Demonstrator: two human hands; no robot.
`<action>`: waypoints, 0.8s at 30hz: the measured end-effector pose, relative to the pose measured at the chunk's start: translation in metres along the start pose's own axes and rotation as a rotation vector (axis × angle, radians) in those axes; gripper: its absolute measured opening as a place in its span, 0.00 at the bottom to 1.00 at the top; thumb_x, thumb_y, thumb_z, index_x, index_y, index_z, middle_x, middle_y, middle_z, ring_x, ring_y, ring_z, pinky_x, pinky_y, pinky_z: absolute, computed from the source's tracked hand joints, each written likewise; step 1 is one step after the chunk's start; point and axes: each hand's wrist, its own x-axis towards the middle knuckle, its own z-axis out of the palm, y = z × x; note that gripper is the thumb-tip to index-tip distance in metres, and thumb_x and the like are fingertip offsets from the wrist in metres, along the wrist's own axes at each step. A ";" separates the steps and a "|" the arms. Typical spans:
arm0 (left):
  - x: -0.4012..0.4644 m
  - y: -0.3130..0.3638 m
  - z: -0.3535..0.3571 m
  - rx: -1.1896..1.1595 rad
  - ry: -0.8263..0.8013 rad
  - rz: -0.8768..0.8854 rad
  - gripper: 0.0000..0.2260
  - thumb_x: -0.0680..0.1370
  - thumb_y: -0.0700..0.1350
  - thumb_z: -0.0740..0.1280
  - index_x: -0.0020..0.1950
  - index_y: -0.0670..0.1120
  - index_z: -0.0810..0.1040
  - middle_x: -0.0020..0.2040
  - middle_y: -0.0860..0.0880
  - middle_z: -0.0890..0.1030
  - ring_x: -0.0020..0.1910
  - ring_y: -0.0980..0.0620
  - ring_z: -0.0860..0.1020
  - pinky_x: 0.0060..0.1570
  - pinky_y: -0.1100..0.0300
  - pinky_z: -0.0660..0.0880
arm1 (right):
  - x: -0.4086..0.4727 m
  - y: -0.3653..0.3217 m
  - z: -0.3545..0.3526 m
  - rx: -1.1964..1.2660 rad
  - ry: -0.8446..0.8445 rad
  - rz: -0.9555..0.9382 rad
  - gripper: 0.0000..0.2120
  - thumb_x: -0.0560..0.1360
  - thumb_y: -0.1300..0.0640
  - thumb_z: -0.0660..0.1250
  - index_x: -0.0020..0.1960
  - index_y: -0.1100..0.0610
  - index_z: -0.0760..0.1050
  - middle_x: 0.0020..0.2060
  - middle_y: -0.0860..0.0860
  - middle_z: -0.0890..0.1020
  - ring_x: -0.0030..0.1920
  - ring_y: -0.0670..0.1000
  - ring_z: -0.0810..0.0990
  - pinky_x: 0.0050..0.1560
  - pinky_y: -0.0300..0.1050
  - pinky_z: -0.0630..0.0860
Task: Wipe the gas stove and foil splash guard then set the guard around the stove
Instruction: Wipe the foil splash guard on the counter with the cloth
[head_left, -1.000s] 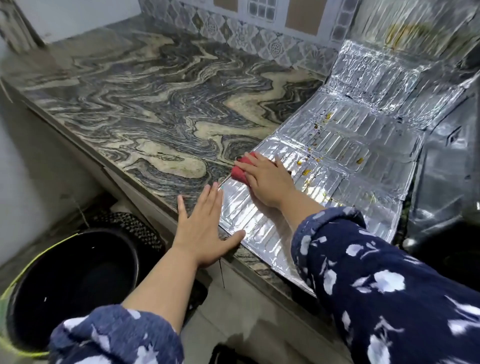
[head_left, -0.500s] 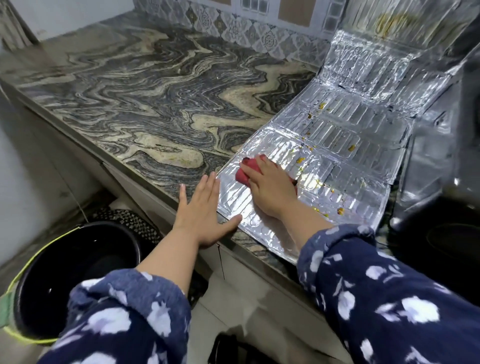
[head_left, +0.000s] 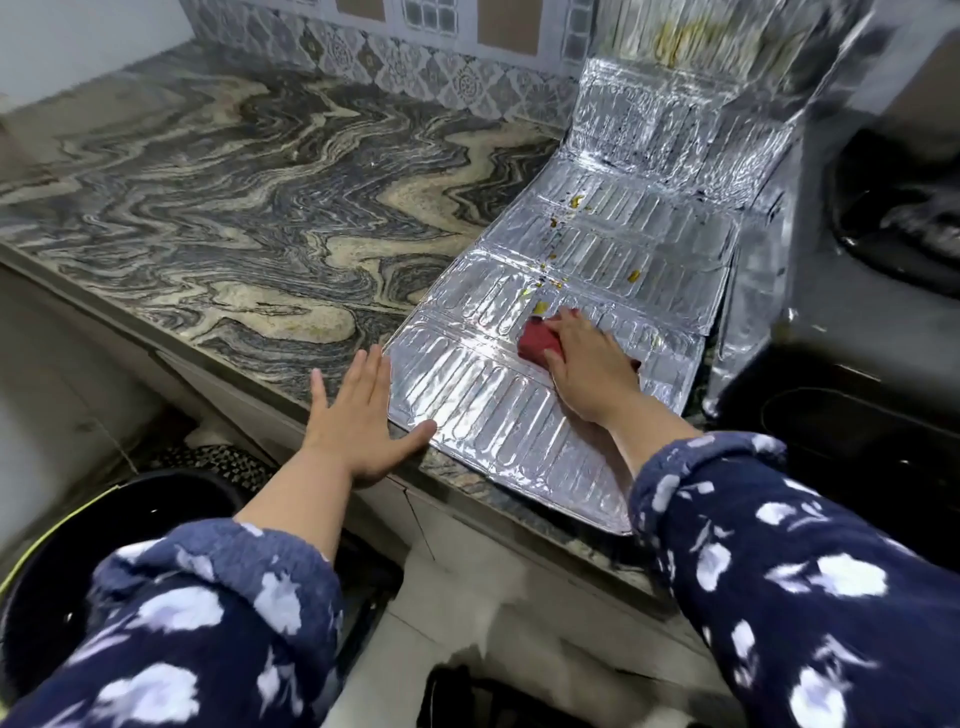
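On foil splash guard (head_left: 524, 415), red cloth (head_left: 537, 340) under right hand (head_left: 589, 364)

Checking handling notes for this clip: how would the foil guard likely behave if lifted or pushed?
The foil guard is probably light and floppy: it is thin, creased into panels and bends up at the wall. It likely slides on the counter, since the left hand braces its edge while the right hand wipes with a red cloth.

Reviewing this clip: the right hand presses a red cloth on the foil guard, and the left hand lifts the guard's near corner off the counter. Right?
Not quite. In the head view the left hand lies flat, palm down, at the foil guard corner, holding it against the counter. The right hand does press the red cloth.
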 end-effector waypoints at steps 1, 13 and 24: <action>0.001 0.002 -0.003 0.002 -0.003 -0.008 0.45 0.73 0.72 0.47 0.78 0.44 0.36 0.77 0.49 0.33 0.76 0.52 0.34 0.71 0.37 0.34 | 0.004 -0.004 -0.002 0.001 -0.002 0.017 0.21 0.81 0.50 0.54 0.73 0.52 0.61 0.76 0.51 0.60 0.77 0.53 0.54 0.76 0.57 0.49; 0.081 0.060 -0.029 -0.207 0.135 0.028 0.34 0.81 0.60 0.47 0.78 0.40 0.41 0.79 0.44 0.40 0.78 0.49 0.39 0.72 0.39 0.39 | -0.051 -0.018 0.008 -0.130 0.014 -0.032 0.25 0.77 0.44 0.52 0.74 0.42 0.58 0.73 0.47 0.64 0.68 0.54 0.62 0.65 0.53 0.58; 0.082 0.057 -0.005 -0.130 0.269 0.039 0.35 0.80 0.61 0.44 0.78 0.39 0.44 0.79 0.43 0.43 0.78 0.49 0.40 0.75 0.42 0.41 | -0.005 0.044 0.005 -0.092 0.039 0.205 0.25 0.82 0.48 0.47 0.78 0.49 0.48 0.78 0.53 0.51 0.78 0.53 0.45 0.76 0.53 0.42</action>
